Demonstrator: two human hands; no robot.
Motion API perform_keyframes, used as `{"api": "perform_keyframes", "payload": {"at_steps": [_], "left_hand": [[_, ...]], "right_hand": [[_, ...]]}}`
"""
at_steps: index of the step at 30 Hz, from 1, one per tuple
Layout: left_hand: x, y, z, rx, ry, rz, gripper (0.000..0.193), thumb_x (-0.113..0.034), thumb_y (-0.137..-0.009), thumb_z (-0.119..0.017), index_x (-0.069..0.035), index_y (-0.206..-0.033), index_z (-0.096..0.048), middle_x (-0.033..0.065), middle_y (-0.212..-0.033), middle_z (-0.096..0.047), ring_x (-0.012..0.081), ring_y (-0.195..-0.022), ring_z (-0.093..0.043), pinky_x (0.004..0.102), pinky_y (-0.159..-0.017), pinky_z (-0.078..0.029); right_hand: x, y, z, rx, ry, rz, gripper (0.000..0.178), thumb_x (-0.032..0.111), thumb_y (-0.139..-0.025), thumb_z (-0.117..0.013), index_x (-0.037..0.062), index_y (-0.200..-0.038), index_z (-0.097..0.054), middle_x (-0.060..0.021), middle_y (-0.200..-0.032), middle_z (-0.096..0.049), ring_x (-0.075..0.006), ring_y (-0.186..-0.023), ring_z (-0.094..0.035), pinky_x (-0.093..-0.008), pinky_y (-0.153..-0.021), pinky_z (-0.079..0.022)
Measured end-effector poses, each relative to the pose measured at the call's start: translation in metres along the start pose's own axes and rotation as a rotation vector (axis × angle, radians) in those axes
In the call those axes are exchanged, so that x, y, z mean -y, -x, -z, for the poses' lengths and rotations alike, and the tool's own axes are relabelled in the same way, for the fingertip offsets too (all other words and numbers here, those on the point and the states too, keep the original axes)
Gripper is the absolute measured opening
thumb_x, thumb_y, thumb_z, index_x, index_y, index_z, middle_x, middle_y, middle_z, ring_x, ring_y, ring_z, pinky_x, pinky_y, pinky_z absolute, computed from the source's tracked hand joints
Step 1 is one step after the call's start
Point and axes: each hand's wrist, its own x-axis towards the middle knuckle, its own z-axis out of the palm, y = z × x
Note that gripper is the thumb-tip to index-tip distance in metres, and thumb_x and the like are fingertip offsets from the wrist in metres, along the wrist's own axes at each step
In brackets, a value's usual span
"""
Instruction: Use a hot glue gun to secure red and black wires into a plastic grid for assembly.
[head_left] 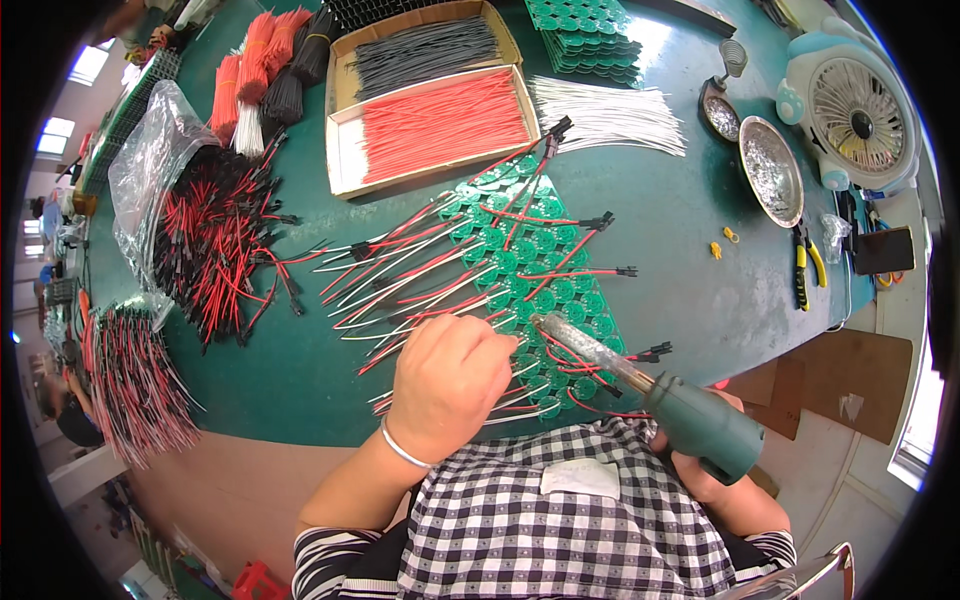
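Note:
My right hand (705,470) grips a soldering iron with a green handle (705,425) and a thick metal barrel. Its tip rests at or just above a panel of round green circuit boards (585,300); contact cannot be told. Left of the tip, my left hand (445,375) is closed in a pinch at the panel's edge, and whatever its fingertips hold is hidden. Red and white wires (385,290) run from the panel to the left. Leads with black connectors (600,222) lie over its right side.
Boxes of red wires (445,125) and grey wires (425,55) stand behind, beside white wires (610,115). Connector leads (215,230) heap at left. On the right are a metal bowl (772,170), a fan (860,120) and yellow-handled cutters (802,270).

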Motion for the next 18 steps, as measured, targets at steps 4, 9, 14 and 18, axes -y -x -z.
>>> {"api": "perform_keyframes", "payload": {"at_steps": [4, 9, 14, 18], "left_hand": [[-0.0024, -0.0009, 0.0012, -0.029, 0.054, 0.030, 0.022, 0.006, -0.064, -0.071, -0.005, -0.083, -0.066, 0.0069, -0.077, -0.057, 0.0253, -0.068, -0.056, 0.0361, -0.061, -0.046], [-0.0013, -0.0005, 0.0032, -0.026, 0.066, 0.041, 0.022, 0.007, -0.064, -0.070, -0.003, -0.082, -0.065, 0.0079, -0.076, -0.056, 0.0262, -0.067, -0.056, 0.0370, -0.060, -0.046], [-0.0008, -0.0001, 0.0029, -0.009, 0.053, 0.039, 0.022, 0.008, -0.064, -0.069, -0.003, -0.083, -0.065, 0.0080, -0.077, -0.056, 0.0264, -0.068, -0.055, 0.0367, -0.061, -0.046], [-0.0008, -0.0003, 0.0033, 0.012, 0.053, 0.048, 0.021, 0.007, -0.065, -0.069, -0.003, -0.083, -0.066, 0.0080, -0.077, -0.056, 0.0264, -0.070, -0.055, 0.0364, -0.062, -0.046]], "right_hand": [[0.0023, -0.0041, -0.0027, -0.006, 0.062, 0.075, 0.030, 0.007, -0.075, -0.069, 0.0032, -0.105, -0.068, -0.0149, -0.108, -0.066, -0.0334, -0.102, -0.062, -0.0408, -0.087, -0.050], [-0.0018, 0.0001, -0.0054, -0.002, 0.053, 0.034, 0.031, 0.006, -0.074, -0.072, 0.0044, -0.105, -0.068, -0.0135, -0.108, -0.067, -0.0322, -0.102, -0.061, -0.0404, -0.087, -0.049], [-0.0052, 0.0002, -0.0054, 0.010, 0.049, 0.019, 0.033, 0.005, -0.072, -0.073, 0.0053, -0.105, -0.069, -0.0119, -0.109, -0.067, -0.0314, -0.103, -0.060, -0.0400, -0.089, -0.048], [-0.0049, -0.0014, -0.0068, -0.001, 0.044, 0.049, 0.034, 0.005, -0.072, -0.073, 0.0054, -0.105, -0.069, -0.0115, -0.110, -0.067, -0.0315, -0.104, -0.060, -0.0399, -0.090, -0.048]]}}
